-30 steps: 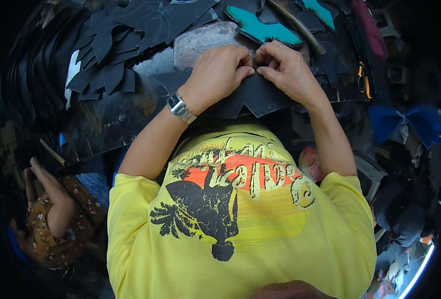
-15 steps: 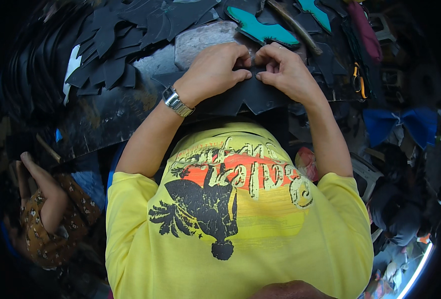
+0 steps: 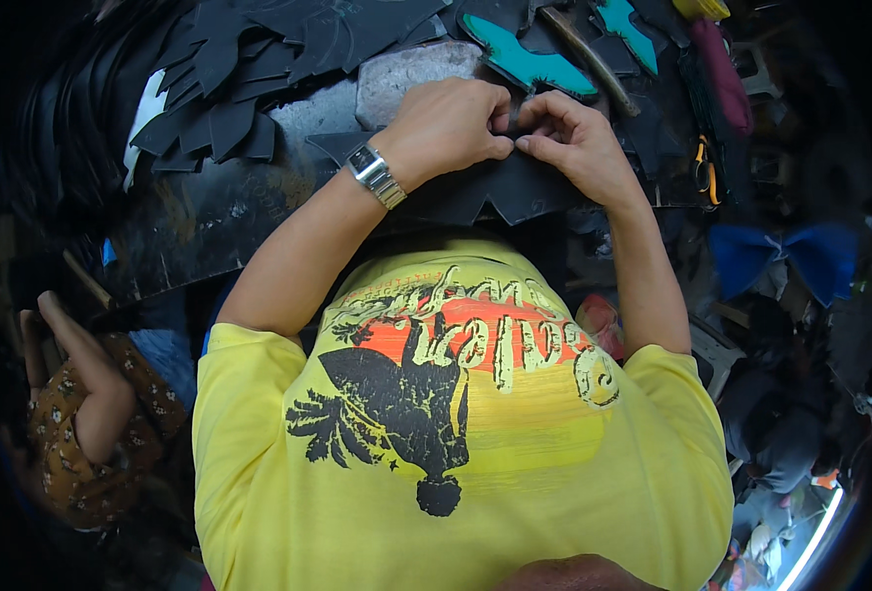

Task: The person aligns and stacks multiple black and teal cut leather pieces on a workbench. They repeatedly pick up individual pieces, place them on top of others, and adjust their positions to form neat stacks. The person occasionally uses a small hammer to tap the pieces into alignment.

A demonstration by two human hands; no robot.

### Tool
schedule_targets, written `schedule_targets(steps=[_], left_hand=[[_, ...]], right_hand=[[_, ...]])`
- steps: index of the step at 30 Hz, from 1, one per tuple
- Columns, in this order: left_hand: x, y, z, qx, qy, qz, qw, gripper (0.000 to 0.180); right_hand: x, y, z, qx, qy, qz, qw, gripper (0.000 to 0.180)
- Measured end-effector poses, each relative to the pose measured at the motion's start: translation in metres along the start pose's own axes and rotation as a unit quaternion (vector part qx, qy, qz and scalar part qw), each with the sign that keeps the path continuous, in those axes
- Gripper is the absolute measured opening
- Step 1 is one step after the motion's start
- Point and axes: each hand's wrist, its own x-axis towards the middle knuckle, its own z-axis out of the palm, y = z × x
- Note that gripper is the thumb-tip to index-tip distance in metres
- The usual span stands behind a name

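A black cut piece of leather-like sheet [image 3: 515,197] with a notched near edge lies at the table's front edge, below my hands. Thumb and fingers of my left hand [image 3: 453,126] are pinched together on its upper part; a silver watch is on that wrist. Close beside it, my right hand [image 3: 582,150] pinches the same piece with thumb and forefinger, the other fingers curled. The fingertips nearly meet, and the exact spot they grip is partly hidden. Behind my left hand a worn grey slab [image 3: 397,81] sits on the dark table [image 3: 249,212].
Stacked black cut pieces [image 3: 224,94] cover the table's far left. Beyond my hands lie a teal-faced black piece [image 3: 530,59], another teal one [image 3: 628,34] and a wooden-looking stick [image 3: 594,61]. Orange-handled scissors [image 3: 707,169] hang at the right edge. A person in brown [image 3: 91,424] is at lower left.
Both hands have shifted slightly to the right in the picture, still pinching the black piece. My right fingers are a little more spread. The surrounding view has shifted slightly too.
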Motion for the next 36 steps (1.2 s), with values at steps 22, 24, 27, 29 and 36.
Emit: schedule_targets(steps=[22, 24, 27, 29, 36], left_hand=[[-0.151, -0.037, 0.01, -0.463, 0.173, -0.183, 0.85, 0.081], [-0.148, -0.041, 0.016, -0.504, 0.202, -0.165, 0.823, 0.076], [-0.139, -0.049, 0.021, -0.51, 0.218, -0.145, 0.819, 0.064], [-0.134, -0.052, 0.022, -0.508, 0.206, -0.15, 0.823, 0.055], [-0.123, -0.053, 0.022, -0.445, 0.214, -0.135, 0.859, 0.043]], right_hand=[[0.051, -0.035, -0.074, -0.376, 0.218, -0.172, 0.884, 0.048], [0.017, -0.054, -0.062, -0.222, 0.248, -0.166, 0.928, 0.044], [-0.058, -0.046, -0.031, -0.077, 0.252, -0.089, 0.961, 0.042], [-0.079, -0.031, -0.015, -0.22, 0.133, -0.114, 0.96, 0.044], [-0.109, -0.041, -0.009, -0.11, 0.158, 0.076, 0.978, 0.046]])
